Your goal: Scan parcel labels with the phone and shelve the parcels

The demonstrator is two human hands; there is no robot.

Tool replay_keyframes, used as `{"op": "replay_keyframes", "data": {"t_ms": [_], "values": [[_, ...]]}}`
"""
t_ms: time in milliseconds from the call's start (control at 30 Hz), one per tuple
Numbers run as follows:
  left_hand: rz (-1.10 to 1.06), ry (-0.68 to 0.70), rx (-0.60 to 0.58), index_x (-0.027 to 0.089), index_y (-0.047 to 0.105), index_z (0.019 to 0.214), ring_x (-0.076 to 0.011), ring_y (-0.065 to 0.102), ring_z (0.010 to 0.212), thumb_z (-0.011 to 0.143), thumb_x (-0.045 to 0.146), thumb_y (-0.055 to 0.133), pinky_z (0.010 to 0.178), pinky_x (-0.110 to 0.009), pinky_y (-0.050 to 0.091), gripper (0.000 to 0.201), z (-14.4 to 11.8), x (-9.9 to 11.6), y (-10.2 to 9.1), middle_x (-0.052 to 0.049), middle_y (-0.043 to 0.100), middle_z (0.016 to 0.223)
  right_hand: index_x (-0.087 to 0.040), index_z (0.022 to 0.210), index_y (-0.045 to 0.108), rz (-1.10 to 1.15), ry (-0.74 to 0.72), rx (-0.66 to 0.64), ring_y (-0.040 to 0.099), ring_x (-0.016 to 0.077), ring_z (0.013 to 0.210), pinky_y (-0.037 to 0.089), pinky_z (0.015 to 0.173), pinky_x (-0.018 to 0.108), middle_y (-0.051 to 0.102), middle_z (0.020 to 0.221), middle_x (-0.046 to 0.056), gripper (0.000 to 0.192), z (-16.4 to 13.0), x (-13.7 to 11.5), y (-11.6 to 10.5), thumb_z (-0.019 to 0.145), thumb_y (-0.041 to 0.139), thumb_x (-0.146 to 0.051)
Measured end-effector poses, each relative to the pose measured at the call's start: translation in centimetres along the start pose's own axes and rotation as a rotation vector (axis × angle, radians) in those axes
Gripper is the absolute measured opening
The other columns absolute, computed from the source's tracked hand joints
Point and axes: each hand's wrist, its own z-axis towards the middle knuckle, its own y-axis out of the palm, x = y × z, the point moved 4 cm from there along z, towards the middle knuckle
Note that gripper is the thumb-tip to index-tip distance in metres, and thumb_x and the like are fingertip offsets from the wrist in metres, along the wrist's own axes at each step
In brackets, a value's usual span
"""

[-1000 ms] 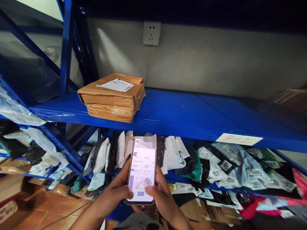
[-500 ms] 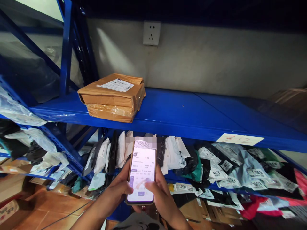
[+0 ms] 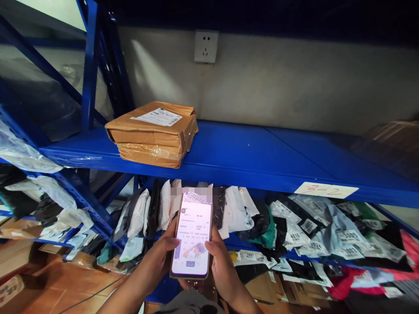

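Cradling a smartphone (image 3: 191, 239) in both hands before blue shelving, the left hand (image 3: 157, 261) and right hand (image 3: 220, 264) clasp its edges (thumbs at the screen); steadiest reading likely comes from keeping it level below the taped parcel (image 3: 152, 133).

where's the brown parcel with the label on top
In the head view the brown parcel lies at the left end of the upper blue shelf, below the wall socket, above the phone.

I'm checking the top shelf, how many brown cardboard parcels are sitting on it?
1: the brown parcel lies at the left end of the blue shelf. The dim far right may hide more.
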Motion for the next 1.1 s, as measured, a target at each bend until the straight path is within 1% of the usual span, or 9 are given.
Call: {"op": "replay_keyframes", "data": {"t_ms": [100, 200, 300, 400, 567, 667, 767, 967, 1100], "values": [[-0.008, 0.0, -0.016, 0.024, 0.036, 0.145, -0.03, 0.056, 0.115, 0.077, 0.03, 0.056, 0.089, -0.036, 0.047, 0.071, -0.2, 0.3, 0.4, -0.005, 0.061, 0.129, -0.025, 0.123, 0.053, -0.044, 0.008, 0.05, 0.064, 0.0276, 0.1, 0.047, 0.094, 0.043, 0.07, 0.111, 0.004, 0.042, -0.1, 0.1, -0.3, 0.084, 0.052, -0.039], [-0.007, 0.019, -0.013, 0.023, 0.039, 0.143, -0.0304, 0.055, 0.118, 0.077, 0.027, 0.056, 0.092, -0.036, 0.046, 0.069, -0.2, 0.6, 0.8, -0.006, 0.061, 0.129, -0.025, 0.125, 0.052, -0.093, 0.015, 0.089, 0.061, 0.0278, 0.106, 0.046, 0.096, 0.043, 0.068, 0.115, 0.005, 0.043, -0.2, 0.0, -0.6, 0.086, 0.05, -0.041], [-0.005, 0.022, 0.012, 0.022, 0.039, 0.143, -0.0308, 0.054, 0.119, 0.076, 0.027, 0.056, 0.094, -0.037, 0.045, 0.069, -0.3, 0.7, 0.9, -0.006, 0.061, 0.129, -0.025, 0.124, 0.053, -0.079, 0.013, 0.06, 0.061, 0.0289, 0.107, 0.05, 0.087, 0.042, 0.069, 0.112, 0.005, 0.042, -0.2, 0.1, -0.5, 0.085, 0.051, -0.041], [0.003, 0.009, 0.024, 0.023, 0.037, 0.145, -0.0307, 0.054, 0.119, 0.076, 0.028, 0.057, 0.094, -0.037, 0.045, 0.071, -0.4, 0.6, 0.8, -0.006, 0.061, 0.129, -0.024, 0.124, 0.052, -0.065, 0.013, 0.051, 0.063, 0.0289, 0.102, 0.051, 0.081, 0.041, 0.07, 0.11, 0.005, 0.044, -0.1, 0.2, -0.4, 0.084, 0.053, -0.041], [0.007, 0.019, -0.018, 0.025, 0.03, 0.148, -0.0291, 0.056, 0.114, 0.077, 0.029, 0.055, 0.084, -0.033, 0.049, 0.075, 0.0, 0.3, 0.3, -0.006, 0.059, 0.131, -0.023, 0.126, 0.05, -0.036, -0.02, -0.023, 0.065, 0.0291, 0.099, 0.049, 0.087, 0.044, 0.068, 0.115, 0.006, 0.049, 0.1, -0.5, 0.1, 0.079, 0.055, -0.039], [-0.004, 0.044, -0.053, 0.025, 0.029, 0.148, -0.0283, 0.061, 0.105, 0.077, 0.032, 0.055, 0.065, -0.027, 0.05, 0.076, 0.3, 0.0, 0.0, -0.006, 0.061, 0.128, -0.024, 0.13, 0.044, -0.096, 0.031, -0.093, 0.066, 0.029, 0.096, 0.051, 0.078, 0.042, 0.07, 0.112, 0.006, 0.061, -0.2, -1.3, 0.7, 0.071, 0.057, -0.027], [0.008, 0.055, -0.067, 0.025, 0.03, 0.148, -0.0282, 0.064, 0.098, 0.078, 0.035, 0.054, 0.048, -0.023, 0.043, 0.075, 0.4, -0.2, -0.1, -0.007, 0.063, 0.125, -0.025, 0.134, 0.038, -0.144, 0.069, -0.131, 0.068, 0.0256, 0.091, 0.05, 0.071, 0.035, 0.072, 0.106, 0.004, 0.072, -0.6, -2.1, 1.2, 0.065, 0.056, -0.018], [0.025, 0.043, -0.047, 0.022, 0.035, 0.145, -0.0274, 0.062, 0.101, 0.078, 0.034, 0.055, 0.06, -0.026, 0.047, 0.071, 0.1, 0.2, 0.1, -0.007, 0.064, 0.123, -0.024, 0.137, 0.031, -0.176, 0.07, -0.142, 0.067, 0.0214, 0.084, 0.049, 0.071, 0.033, 0.07, 0.109, 0.005, 0.075, -1.0, -2.3, 1.4, 0.067, 0.057, -0.017], [0.04, 0.046, -0.053, 0.022, 0.034, 0.146, -0.0288, 0.062, 0.1, 0.078, 0.036, 0.055, 0.054, -0.025, 0.045, 0.072, 0.2, 0.3, 0.2, -0.008, 0.063, 0.124, -0.024, 0.134, 0.034, -0.197, 0.058, -0.11, 0.065, 0.0199, 0.082, 0.049, 0.075, 0.034, 0.069, 0.111, 0.005, 0.07, -1.0, -2.0, 1.0, 0.069, 0.057, -0.014]]}}
